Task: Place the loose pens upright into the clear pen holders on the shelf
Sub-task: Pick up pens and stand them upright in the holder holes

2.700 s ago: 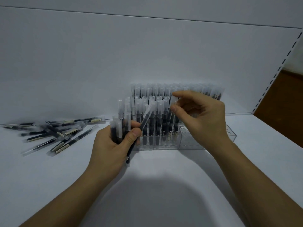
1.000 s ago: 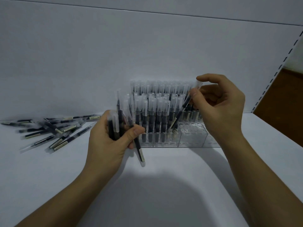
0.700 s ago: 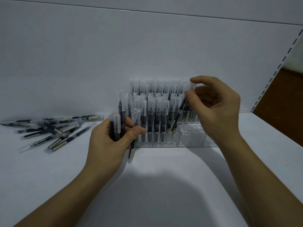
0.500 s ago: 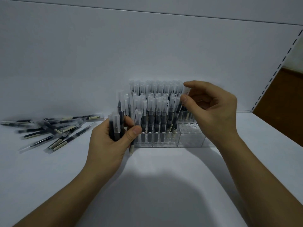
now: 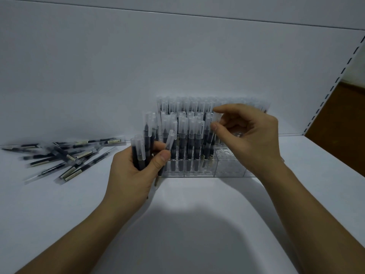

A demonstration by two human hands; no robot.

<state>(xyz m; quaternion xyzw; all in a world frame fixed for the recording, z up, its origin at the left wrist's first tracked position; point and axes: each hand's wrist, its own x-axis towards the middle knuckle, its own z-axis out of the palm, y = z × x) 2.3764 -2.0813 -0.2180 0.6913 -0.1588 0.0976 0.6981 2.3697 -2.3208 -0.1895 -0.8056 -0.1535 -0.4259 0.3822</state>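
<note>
Right hand point(image 5: 254, 139) fingers point(image 5: 215, 127) pinch a black frosted-capped pen point(image 5: 216, 118) to seat it in the clear plastic holder point(image 5: 229, 167) beneath; left hand point(image 5: 134, 175) clamps spares point(image 5: 140, 153).

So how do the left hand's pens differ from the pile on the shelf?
The held pens stand roughly upright, caps up; the pile lies flat on the shelf. The left hand grips its pens bunched; the pile is scattered, crossing. Both: clear caps, dark barrels.
</note>
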